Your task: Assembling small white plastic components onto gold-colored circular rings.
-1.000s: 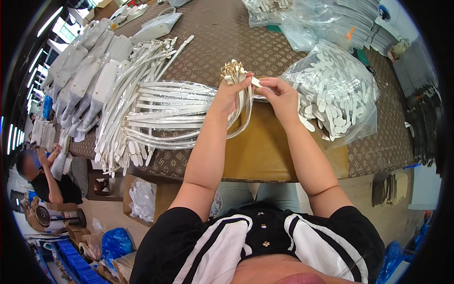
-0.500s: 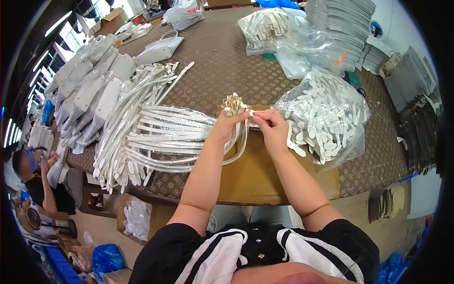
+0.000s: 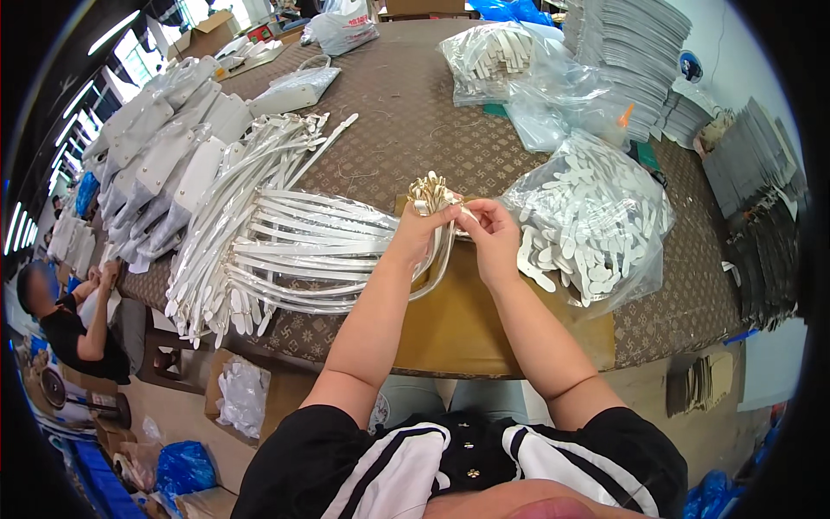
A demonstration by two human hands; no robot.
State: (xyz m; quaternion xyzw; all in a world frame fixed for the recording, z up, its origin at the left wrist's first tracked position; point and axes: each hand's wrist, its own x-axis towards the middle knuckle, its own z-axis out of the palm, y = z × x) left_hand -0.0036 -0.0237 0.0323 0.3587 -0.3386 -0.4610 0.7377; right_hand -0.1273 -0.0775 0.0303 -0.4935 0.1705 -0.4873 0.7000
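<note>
My left hand [image 3: 413,233] is closed round the ends of a bundle of white straps [image 3: 316,253]. Gold-coloured metal fittings [image 3: 427,187] stick up above its thumb and forefinger. Close beside it, my right hand [image 3: 494,235] pinches a small white strap end, mostly covered by the fingers, against the bundle. The straps run left across the table in clear plastic film, and a few loop down beneath my hands. To the right, an open clear bag [image 3: 644,251] spills white leather-like tabs [image 3: 588,229] onto the table, near my right wrist.
A brown board [image 3: 484,324] lies under my hands on the patterned tablecloth [image 3: 389,95]. Wrapped white handbags [image 3: 160,160] pile up at left; more plastic bags [image 3: 545,104] and stacked grey sheets [image 3: 622,60] stand far right. Another person [image 3: 82,320] sits at left, handling something white.
My right hand has shifted slightly left and closer to my left hand, and the small white piece it pinches is now more hidden. The left hand keeps its hold on the bundle.
</note>
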